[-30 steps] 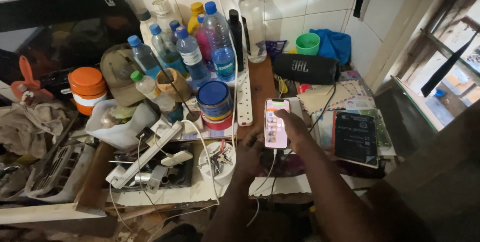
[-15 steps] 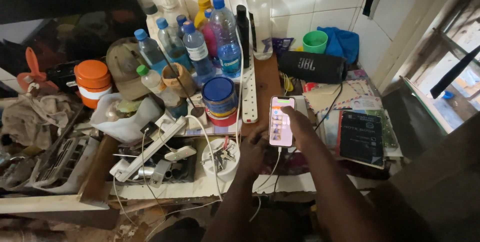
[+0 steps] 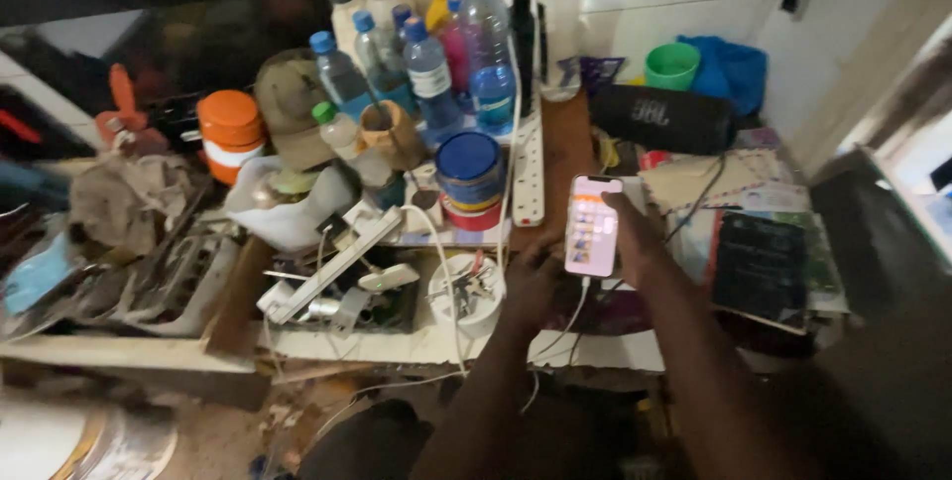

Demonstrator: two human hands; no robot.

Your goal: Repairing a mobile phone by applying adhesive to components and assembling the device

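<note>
A lit smartphone (image 3: 592, 226) with a white cable plugged into its bottom is upright over the cluttered table. My right hand (image 3: 635, 232) holds it from the right side, thumb near the screen's top. My left hand (image 3: 531, 282) rests palm down on the wooden table just left of the phone, beside a small white tub (image 3: 466, 292) holding metal bits. A white power strip (image 3: 528, 178) lies just beyond my left hand.
Several plastic bottles (image 3: 431, 68) stand at the back by the tiled wall. A blue-lidded can (image 3: 470, 178), orange-lidded jar (image 3: 230, 133), black speaker (image 3: 659, 118), green cup (image 3: 671, 65), dark notebook (image 3: 762, 262) and tangled cables and tools (image 3: 337, 272) crowd the table.
The view has shifted slightly and moved closer. The phone stays in my right hand at about the same spot; my left hand stays on the table.
</note>
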